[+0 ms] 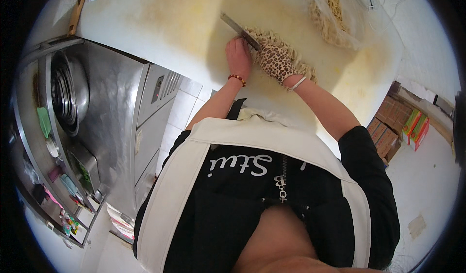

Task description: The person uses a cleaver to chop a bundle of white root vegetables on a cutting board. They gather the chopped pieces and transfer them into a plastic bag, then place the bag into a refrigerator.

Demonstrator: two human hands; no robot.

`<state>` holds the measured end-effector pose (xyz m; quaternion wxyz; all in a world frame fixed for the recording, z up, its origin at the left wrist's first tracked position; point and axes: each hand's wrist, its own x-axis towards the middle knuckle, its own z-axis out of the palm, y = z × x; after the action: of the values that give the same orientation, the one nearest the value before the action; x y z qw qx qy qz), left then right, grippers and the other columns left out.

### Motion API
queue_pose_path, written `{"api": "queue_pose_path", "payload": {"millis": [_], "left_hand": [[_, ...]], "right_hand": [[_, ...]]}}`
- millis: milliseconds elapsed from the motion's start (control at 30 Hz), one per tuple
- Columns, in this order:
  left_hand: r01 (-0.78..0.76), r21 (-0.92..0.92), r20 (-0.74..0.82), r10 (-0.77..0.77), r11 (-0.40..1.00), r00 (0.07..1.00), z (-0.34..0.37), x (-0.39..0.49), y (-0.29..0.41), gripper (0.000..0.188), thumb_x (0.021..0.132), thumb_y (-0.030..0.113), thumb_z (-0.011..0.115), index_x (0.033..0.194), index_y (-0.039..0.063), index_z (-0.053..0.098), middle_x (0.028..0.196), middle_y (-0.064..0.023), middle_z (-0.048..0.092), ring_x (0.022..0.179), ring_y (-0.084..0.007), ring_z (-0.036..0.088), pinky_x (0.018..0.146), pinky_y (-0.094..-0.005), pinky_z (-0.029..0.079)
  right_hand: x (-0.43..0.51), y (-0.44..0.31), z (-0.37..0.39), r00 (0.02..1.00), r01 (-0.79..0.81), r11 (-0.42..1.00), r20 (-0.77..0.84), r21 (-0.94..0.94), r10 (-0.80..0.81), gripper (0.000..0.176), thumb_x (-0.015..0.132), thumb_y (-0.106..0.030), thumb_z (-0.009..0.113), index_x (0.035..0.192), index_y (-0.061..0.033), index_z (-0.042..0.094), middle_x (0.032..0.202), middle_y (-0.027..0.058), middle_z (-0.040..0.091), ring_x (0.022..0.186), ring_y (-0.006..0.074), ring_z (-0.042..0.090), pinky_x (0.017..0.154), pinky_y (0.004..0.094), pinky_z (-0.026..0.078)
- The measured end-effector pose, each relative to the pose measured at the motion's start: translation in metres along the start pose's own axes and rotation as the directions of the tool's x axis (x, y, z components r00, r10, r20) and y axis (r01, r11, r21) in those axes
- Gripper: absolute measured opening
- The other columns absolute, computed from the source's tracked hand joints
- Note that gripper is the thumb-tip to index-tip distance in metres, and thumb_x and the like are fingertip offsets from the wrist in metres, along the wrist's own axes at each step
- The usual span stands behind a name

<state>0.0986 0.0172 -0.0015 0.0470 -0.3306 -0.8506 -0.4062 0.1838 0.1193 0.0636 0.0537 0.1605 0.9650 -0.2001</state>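
Note:
My left hand point(239, 56), bare with a beaded bracelet at the wrist, rests on the worktop with curled fingers beside a metal knife point(240, 31). Whether it grips anything cannot be seen. In a leopard-print glove, my right hand point(275, 62) is closed at the knife's near end; the handle is hidden. The blade points away to the upper left, seen nearly along its top edge. Pale strips like thick noodles point(304, 69) lie in a long heap behind and right of the glove. A clear plastic bag point(351, 36) with more pale yellow strips lies farther right.
The pale, floury worktop point(171, 43) spans the front. At left stand a steel cabinet point(113, 80), nested metal bowls point(69, 91) and a shelf with a green-filled tray point(89, 163). Cardboard boxes point(386, 127) are low on the right. A wooden strip point(78, 9) edges the far left.

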Motion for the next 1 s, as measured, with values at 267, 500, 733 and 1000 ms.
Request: {"api": "queue_pose_path", "payload": {"millis": [267,500,733,1000], "left_hand": [[0.103,-0.056,-0.085,-0.108,0.993,0.991,-0.009,0.0,-0.017,0.011,0.086,0.004,0.053,0.094,-0.001,0.048,0.098,-0.0182,0.052,0.092,-0.0368,0.048,0.081,-0.0438,0.039],[0.055,0.098,-0.025,-0.052,0.994,0.998,-0.001,0.0,-0.008,0.01,0.084,0.002,0.053,0.092,0.0,0.049,0.094,-0.0171,0.052,0.089,-0.0358,0.048,0.08,-0.0442,0.039],[0.017,0.058,0.024,-0.018,0.998,1.0,-0.002,-0.007,-0.006,0.009,0.084,0.002,0.051,0.094,0.001,0.05,0.09,-0.0167,0.053,0.089,-0.0361,0.049,0.079,-0.0446,0.038],[0.105,0.079,-0.02,-0.103,0.991,0.994,-0.016,-0.004,-0.016,0.008,0.084,0.005,0.055,0.091,0.003,0.051,0.092,-0.0134,0.054,0.089,-0.0332,0.05,0.08,-0.0436,0.038]], "right_hand": [[-0.012,-0.015,-0.027,1.0,-0.001,0.998,0.009,0.06,0.0,0.025,0.081,-0.007,0.05,0.104,-0.0004,0.059,0.097,0.0203,0.065,0.089,0.0333,0.063,0.076,0.0427,0.05],[-0.017,-0.016,-0.021,0.997,-0.035,0.996,0.066,0.079,0.03,0.024,0.081,-0.007,0.049,0.1,0.0003,0.06,0.093,0.022,0.065,0.086,0.0346,0.064,0.075,0.0428,0.051],[-0.005,-0.011,-0.008,0.991,-0.126,0.967,0.066,0.223,0.114,0.025,0.084,-0.011,0.049,0.103,0.0003,0.06,0.095,0.0214,0.064,0.089,0.0348,0.062,0.077,0.0423,0.049],[-0.019,-0.024,-0.024,0.994,-0.094,0.985,0.074,0.142,0.084,0.027,0.082,-0.011,0.051,0.105,-0.0003,0.058,0.098,0.0213,0.063,0.092,0.0351,0.061,0.079,0.0426,0.049]]}}
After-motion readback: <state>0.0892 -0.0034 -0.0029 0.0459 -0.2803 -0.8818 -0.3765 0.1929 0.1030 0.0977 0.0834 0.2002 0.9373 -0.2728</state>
